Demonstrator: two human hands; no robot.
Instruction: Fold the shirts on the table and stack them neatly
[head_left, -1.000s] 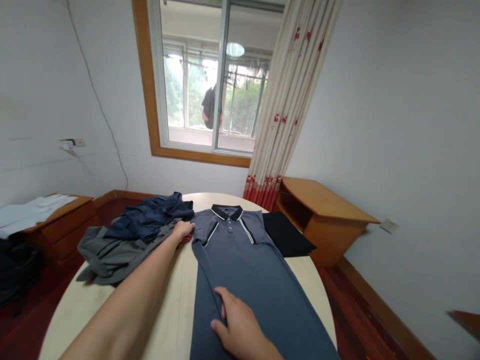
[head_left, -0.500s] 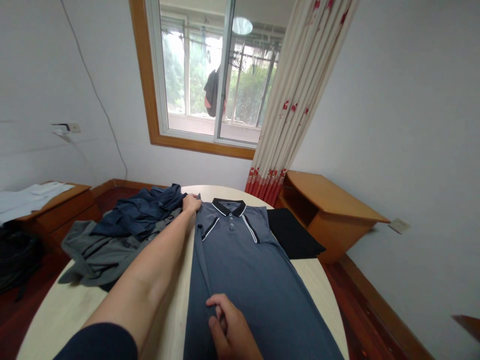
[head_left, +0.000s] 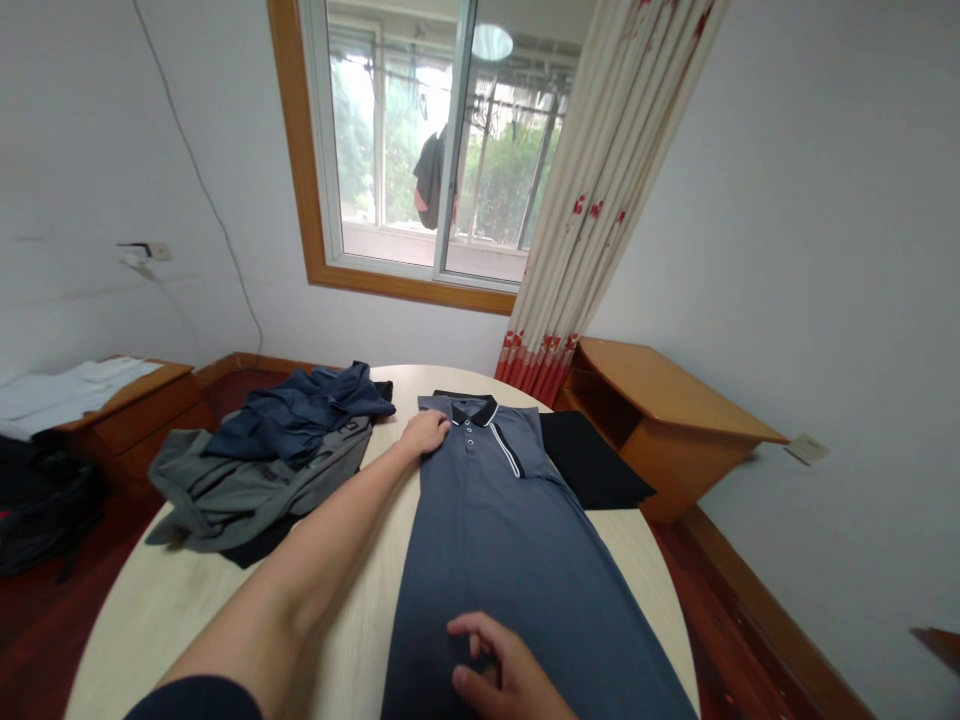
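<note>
A grey-blue polo shirt (head_left: 517,560) with a black collar and white-edged black stripes lies lengthwise on the round table, its left side folded inward. My left hand (head_left: 426,432) reaches far forward to the folded edge beside the collar, its fingers closed on the cloth there. Close to me, my right hand (head_left: 510,665) is over the lower part of the shirt. Its thumb and forefinger are apart with nothing between them, and the other fingers curl inward, partly hidden.
Left on the pale table (head_left: 352,600) lies a heap with a navy garment (head_left: 300,405) over a grey garment (head_left: 255,495). A folded black cloth (head_left: 592,460) lies to the right, partly under the shirt. Beyond stand a wooden desk (head_left: 675,390) and a curtain (head_left: 577,220).
The shirt's left side has been folded inward, covering the left stripe. My left hand moved right with its edge towards the collar. My right hand let go of the cloth and shifted right.
</note>
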